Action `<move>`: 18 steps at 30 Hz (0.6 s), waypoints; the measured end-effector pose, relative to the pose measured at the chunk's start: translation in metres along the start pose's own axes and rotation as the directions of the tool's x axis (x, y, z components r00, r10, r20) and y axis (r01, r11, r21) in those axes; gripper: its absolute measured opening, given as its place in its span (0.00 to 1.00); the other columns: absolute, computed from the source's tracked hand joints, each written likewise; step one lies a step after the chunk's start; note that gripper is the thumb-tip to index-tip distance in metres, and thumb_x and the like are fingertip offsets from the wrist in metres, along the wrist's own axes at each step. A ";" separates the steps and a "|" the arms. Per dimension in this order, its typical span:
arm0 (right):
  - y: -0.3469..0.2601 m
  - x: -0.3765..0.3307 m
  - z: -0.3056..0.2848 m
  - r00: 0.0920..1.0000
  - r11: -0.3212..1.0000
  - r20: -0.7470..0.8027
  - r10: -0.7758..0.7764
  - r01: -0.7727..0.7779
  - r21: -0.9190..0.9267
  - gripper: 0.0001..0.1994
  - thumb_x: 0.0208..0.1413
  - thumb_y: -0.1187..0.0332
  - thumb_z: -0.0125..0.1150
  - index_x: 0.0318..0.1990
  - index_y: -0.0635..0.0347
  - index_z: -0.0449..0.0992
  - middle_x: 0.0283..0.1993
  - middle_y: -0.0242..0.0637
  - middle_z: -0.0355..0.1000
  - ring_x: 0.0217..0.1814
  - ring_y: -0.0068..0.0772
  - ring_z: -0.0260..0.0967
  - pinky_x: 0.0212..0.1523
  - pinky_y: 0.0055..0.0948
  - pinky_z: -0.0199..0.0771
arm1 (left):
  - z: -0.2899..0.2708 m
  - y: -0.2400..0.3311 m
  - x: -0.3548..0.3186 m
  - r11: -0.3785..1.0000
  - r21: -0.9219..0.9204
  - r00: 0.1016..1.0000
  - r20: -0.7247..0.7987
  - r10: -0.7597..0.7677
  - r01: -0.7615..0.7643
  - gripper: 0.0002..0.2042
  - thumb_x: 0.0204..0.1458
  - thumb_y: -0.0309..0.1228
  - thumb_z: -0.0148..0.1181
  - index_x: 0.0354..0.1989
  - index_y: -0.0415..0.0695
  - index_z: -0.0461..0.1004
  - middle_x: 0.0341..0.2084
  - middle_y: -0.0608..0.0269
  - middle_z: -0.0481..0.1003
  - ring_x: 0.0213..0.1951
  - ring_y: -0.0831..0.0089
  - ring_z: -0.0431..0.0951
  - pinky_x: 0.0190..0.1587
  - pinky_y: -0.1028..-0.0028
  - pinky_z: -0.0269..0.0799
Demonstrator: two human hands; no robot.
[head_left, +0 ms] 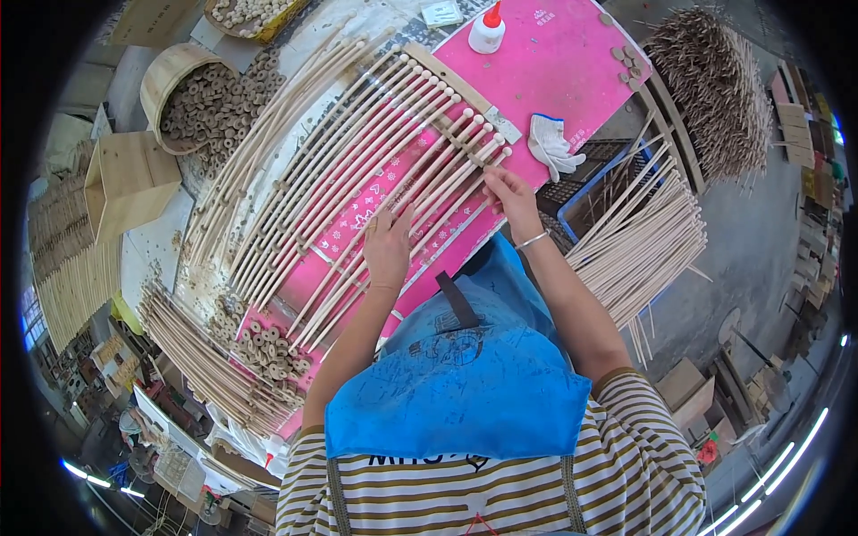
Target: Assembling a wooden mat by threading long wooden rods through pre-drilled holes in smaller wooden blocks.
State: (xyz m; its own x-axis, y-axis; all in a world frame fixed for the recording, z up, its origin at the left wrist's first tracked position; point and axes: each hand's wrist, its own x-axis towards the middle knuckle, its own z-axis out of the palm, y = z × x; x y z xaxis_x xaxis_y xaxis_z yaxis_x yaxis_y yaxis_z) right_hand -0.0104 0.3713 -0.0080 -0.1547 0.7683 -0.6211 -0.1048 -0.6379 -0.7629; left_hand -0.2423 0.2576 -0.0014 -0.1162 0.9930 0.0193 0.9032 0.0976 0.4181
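Note:
A slanting row of pale wooden sticks (340, 179) with round knobs at their upper ends lies on a pink board. A wooden strip (460, 89) runs along the knobbed ends. My left hand (387, 252) rests on the sticks nearest me, fingers stretched out and slightly spread. At the row's right end, my right hand (512, 198) has its thumb and fingers closed on a stick just below its knob; the fingertips partly hide it. Small brown wooden rings sit around several sticks lower down the row.
A tipped wooden tub (174, 85) spills rings at upper left. More rings (268, 350) lie at the board's lower left. A red-capped white glue bottle (487, 31) and a white glove (554, 147) are on the pink surface. Bundled sticks (639, 241) stand at right, beside a dark crate (594, 183).

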 end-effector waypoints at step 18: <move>0.002 0.040 0.016 0.995 0.998 -0.097 0.016 -0.022 -0.064 0.12 0.61 0.62 0.68 0.42 0.63 0.80 0.23 0.25 0.71 0.19 0.14 0.63 0.17 0.17 0.60 | 0.005 -0.004 0.002 1.000 0.007 0.999 0.037 -0.012 0.012 0.18 0.54 0.27 0.60 0.54 0.52 0.81 0.33 0.59 0.69 0.40 0.61 0.75 0.46 0.62 0.73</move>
State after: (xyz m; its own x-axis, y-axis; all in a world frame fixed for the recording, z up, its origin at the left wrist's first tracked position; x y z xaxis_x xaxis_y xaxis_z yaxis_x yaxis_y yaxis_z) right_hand -0.0323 0.4000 -0.0312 -0.0602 0.7595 -0.6477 -0.0387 -0.6501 -0.7588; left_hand -0.2435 0.2593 -0.0078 -0.1118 0.9935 -0.0194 0.9046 0.1098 0.4119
